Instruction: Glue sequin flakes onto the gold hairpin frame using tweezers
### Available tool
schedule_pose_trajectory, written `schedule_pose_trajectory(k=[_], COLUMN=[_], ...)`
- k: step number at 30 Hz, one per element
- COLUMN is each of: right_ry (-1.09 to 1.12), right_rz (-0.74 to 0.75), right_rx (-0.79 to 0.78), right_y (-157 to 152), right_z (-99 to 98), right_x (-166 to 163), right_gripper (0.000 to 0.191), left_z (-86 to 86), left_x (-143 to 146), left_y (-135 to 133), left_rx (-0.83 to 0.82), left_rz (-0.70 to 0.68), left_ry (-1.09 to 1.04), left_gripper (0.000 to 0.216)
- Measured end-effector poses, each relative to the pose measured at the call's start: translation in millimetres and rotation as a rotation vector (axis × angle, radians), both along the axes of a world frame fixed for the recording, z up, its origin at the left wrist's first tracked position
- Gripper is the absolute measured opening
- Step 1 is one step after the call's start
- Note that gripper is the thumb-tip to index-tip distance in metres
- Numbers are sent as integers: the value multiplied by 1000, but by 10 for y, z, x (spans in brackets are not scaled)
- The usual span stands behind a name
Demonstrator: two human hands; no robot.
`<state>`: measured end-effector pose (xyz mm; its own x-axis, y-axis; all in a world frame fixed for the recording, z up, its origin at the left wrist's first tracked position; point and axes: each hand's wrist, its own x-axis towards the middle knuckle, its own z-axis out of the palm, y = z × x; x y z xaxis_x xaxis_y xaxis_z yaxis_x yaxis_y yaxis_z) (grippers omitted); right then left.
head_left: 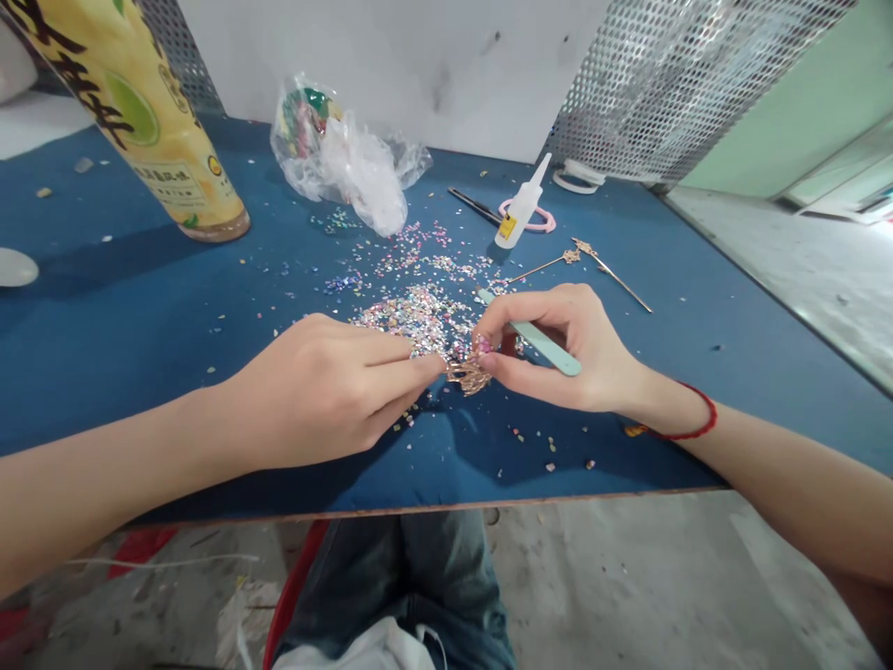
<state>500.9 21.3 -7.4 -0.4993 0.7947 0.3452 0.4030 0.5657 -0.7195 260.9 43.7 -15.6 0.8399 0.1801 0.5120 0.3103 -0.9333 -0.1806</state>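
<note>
Gold filigree piece (469,376) is pinched betw. fingertips of left hand (327,391) & right hand (568,358), just above blue table (126,316), by sequin pile (417,318). Mint stick (542,339) is also gripped in right hand. Prob. light, thin, easily bent; best held at edges.

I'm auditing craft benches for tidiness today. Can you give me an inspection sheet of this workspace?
Surface: blue table, strewn with loose bits.
Job's things: gold ornament pinched between both hands; mint-green stick in the right hand; sequin pile just behind.
Clutter: yellow bottle, plastic bag, glue bottle, pink ring and gold hairpins farther back.
Grippers: left hand closed on the gold ornament; right hand closed on the mint-green stick, fingertips at the ornament.
Cables: thin white cord on the floor below the table edge; cannot tell what it is.
Surroundings: white wall and perforated metal panel behind.
</note>
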Motion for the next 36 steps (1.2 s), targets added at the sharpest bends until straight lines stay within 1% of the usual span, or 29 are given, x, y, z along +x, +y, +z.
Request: schedule_pose_trajectory(k=[8, 16, 36], right_ry=[-11, -52, -79], right_rz=[-7, -28, -16], right_rx=[38, 1, 22], right_y=[-12, -21, -18], right_z=[1, 17, 4], right_x=[-11, -1, 6], right_gripper=[12, 9, 13], left_z=[-1, -15, -27], left_x=[5, -4, 8], left_y=[-6, -10, -18], left_rx=[-15, -77, -84], left_rz=[-3, 6, -12], left_ry=[-8, 10, -6], left_gripper=[25, 25, 23])
